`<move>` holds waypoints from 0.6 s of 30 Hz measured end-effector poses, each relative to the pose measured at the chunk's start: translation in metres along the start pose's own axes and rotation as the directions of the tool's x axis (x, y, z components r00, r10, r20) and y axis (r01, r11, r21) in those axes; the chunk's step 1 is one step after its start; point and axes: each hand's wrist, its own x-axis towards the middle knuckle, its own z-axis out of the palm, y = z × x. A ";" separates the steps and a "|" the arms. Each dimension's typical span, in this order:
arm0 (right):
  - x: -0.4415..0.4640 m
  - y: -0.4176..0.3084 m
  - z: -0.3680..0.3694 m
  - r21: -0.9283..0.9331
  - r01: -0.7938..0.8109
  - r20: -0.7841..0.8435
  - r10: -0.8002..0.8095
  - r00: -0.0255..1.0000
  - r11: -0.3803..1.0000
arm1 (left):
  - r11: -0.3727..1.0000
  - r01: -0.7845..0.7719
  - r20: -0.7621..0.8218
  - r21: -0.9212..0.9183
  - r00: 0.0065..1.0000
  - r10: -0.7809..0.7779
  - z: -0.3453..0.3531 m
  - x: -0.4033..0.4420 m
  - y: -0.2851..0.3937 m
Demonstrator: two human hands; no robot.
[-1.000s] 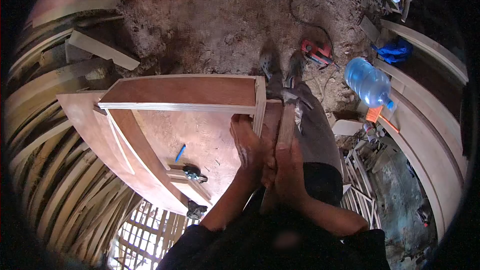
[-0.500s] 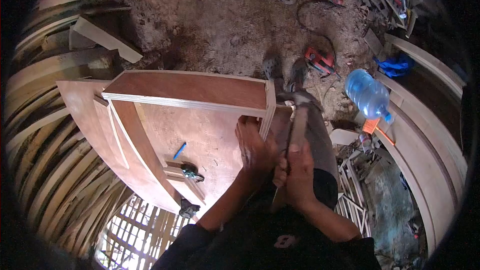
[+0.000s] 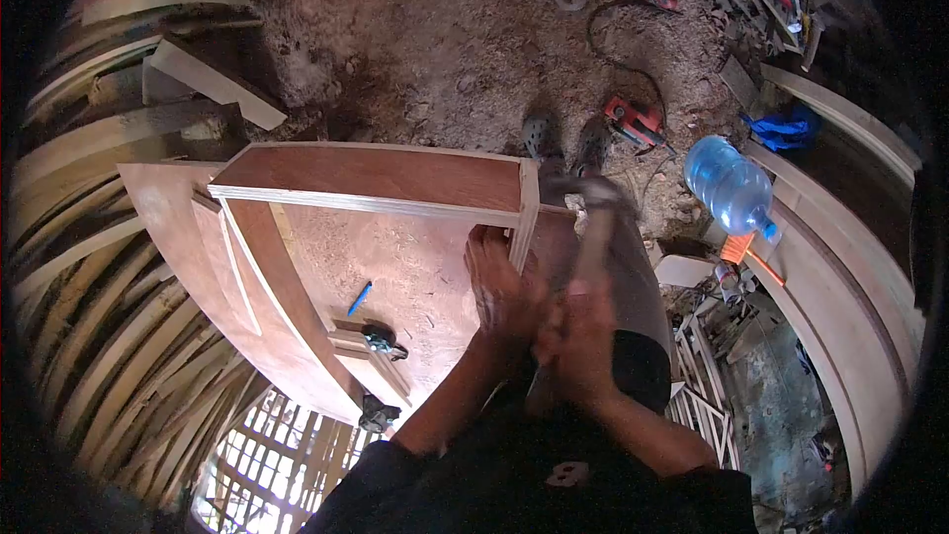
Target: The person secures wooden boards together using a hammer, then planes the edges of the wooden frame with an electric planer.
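A reddish plywood frame (image 3: 386,178) with pale edges stands on a large plywood panel (image 3: 326,247). My left hand (image 3: 502,282) is closed around the frame's right end board (image 3: 528,208), its fingers partly hidden behind the wood. Just to the right, my right hand (image 3: 578,331) wraps around the wooden handle of a hammer (image 3: 593,247). The hammer is smeared by motion, and its dark head is beside the frame's end, over my legs. Whether the head touches the wood, I cannot tell.
A blue pen (image 3: 360,298) and wood strips (image 3: 368,356) lie on the panel. Curved timber (image 3: 109,356) is stacked at left. A red power tool (image 3: 633,122) with a cord rests on the dusty floor. A large water bottle (image 3: 729,185) and orange brush (image 3: 736,247) are at right.
My right hand and the hammer have swung slightly and are now more blurred. My left hand stays on the end board. The whole view has shifted a little.
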 end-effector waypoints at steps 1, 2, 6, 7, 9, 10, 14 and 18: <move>-0.001 -0.006 0.001 -0.017 0.004 -0.002 -0.004 1.000 1.000 | 1.000 -0.010 0.000 0.005 1.000 0.010 0.000 0.000 0.001; -0.004 -0.018 -0.004 0.053 -0.060 0.044 0.058 0.997 0.997 | 1.000 -0.024 0.002 0.010 1.000 0.024 -0.001 0.001 0.002; -0.005 -0.035 -0.024 0.268 -0.073 -0.044 0.087 0.995 0.961 | 0.989 -0.081 -0.044 0.120 0.995 0.086 -0.001 -0.001 0.000; -0.002 -0.038 -0.039 0.301 -0.062 -0.080 0.089 0.993 0.952 | 0.992 -0.076 -0.045 0.099 0.996 0.081 0.000 -0.003 0.000; 0.005 -0.042 -0.080 0.362 -0.026 -0.149 0.085 0.985 0.932 | 0.996 -0.072 -0.057 0.052 0.996 0.075 0.000 -0.003 0.000; 0.001 -0.042 -0.099 0.367 0.026 -0.196 0.050 0.979 0.930 | 0.996 -0.087 -0.028 -0.006 0.996 0.087 0.000 -0.003 -0.002; -0.012 -0.049 -0.165 0.388 0.187 -0.300 -0.068 0.951 0.902 | 0.978 -0.145 0.059 -0.153 0.986 0.156 -0.013 0.004 -0.006; 0.003 -0.026 -0.241 0.327 0.262 -0.252 -0.184 0.950 0.908 | 0.844 0.035 0.200 -0.536 0.976 0.086 -0.022 -0.023 -0.048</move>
